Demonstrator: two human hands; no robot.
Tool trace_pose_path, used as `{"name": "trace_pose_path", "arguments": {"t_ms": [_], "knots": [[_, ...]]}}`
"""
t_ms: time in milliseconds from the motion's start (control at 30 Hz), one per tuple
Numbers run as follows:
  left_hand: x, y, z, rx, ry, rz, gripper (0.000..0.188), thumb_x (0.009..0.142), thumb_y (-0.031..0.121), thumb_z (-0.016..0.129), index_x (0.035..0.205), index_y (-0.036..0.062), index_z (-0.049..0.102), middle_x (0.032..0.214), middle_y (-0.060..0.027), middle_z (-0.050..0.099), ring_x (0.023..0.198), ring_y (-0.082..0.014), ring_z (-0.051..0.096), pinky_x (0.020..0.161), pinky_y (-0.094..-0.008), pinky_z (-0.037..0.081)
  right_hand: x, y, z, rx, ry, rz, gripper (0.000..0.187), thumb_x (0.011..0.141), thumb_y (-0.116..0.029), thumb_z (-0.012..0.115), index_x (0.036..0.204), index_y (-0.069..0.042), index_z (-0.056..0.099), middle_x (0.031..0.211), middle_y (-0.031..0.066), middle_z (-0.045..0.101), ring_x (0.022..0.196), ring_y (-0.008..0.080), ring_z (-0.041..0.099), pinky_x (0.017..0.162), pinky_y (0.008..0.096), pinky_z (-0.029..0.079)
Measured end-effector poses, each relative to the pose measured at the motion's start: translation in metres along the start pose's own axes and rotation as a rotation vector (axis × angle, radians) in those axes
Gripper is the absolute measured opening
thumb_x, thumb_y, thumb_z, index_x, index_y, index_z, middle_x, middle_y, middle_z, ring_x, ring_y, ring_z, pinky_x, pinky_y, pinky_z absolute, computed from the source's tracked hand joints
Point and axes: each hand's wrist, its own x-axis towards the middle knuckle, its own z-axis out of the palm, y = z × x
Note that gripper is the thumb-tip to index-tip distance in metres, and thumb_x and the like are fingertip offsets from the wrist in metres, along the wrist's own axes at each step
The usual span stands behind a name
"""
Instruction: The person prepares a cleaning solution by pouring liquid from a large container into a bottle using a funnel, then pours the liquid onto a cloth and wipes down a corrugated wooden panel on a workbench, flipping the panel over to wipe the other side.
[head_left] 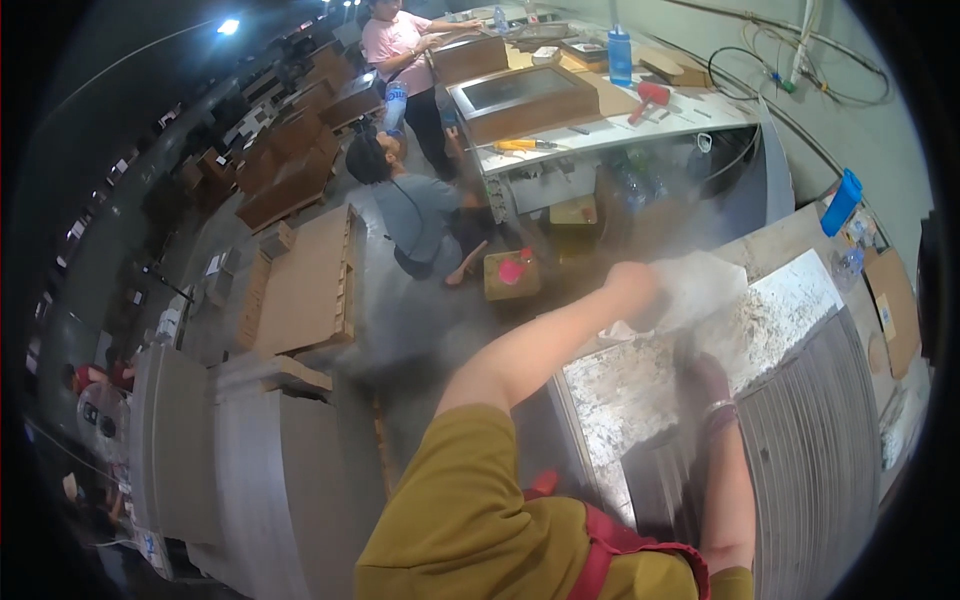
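My left hand [632, 290] reaches out over the worktable, its fingers closed on a crumpled white cloth [705, 285]. Beneath the cloth lies a whitish panel [620, 400] with brown smears and specks over its surface. My right hand [708, 382] is low beside that panel, where the panel meets a stack of grey slats [815, 440]. It is dark and blurred, so its fingers do not show clearly. A band circles the right wrist.
A person in grey [425, 220] crouches with a bottle ahead, and one in pink [395, 45] stands behind. The far bench [640, 130] bears wooden frames, a red mallet [652, 97] and a blue bottle [619, 55]. Stacked panels [245, 460] stand at my left.
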Motion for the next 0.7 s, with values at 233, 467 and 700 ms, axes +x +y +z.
{"name": "trace_pose_path", "arguments": {"t_ms": [233,467,700], "knots": [[0.008,0.004,-0.001,-0.06,0.006,0.018,0.024,0.082,0.02,0.049,0.079,0.0064,0.069,0.082,-0.0162,0.067,0.079,-0.0324,0.066,0.068,-0.0433,0.052,0.008,0.023,-0.015,-0.178,-0.029,-0.179,0.036,0.083,-0.019,0.061,0.113,0.001,0.055,0.09,0.0067,0.062,0.074,0.0144,0.058,0.066,0.0278,0.049],[0.017,0.008,-0.005,0.084,-0.035,0.038,0.022,0.081,0.017,0.05,0.081,0.0059,0.069,0.084,-0.0154,0.068,0.08,-0.0303,0.066,0.063,-0.0413,0.053,-0.009,-0.018,0.013,-0.181,0.016,-0.06,0.036,0.083,-0.02,0.062,0.112,0.0,0.056,0.083,0.0047,0.061,0.069,0.0137,0.055,0.062,0.0259,0.046],[0.008,0.011,0.024,-0.026,-0.131,0.017,0.026,0.077,0.022,0.051,0.086,0.0058,0.069,0.086,-0.0159,0.067,0.083,-0.0313,0.065,0.072,-0.0444,0.051,-0.027,-0.05,0.036,-0.184,0.063,0.215,0.034,0.083,-0.017,0.061,0.112,0.0,0.055,0.086,0.0052,0.06,0.071,0.0144,0.056,0.062,0.0276,0.047]]}}
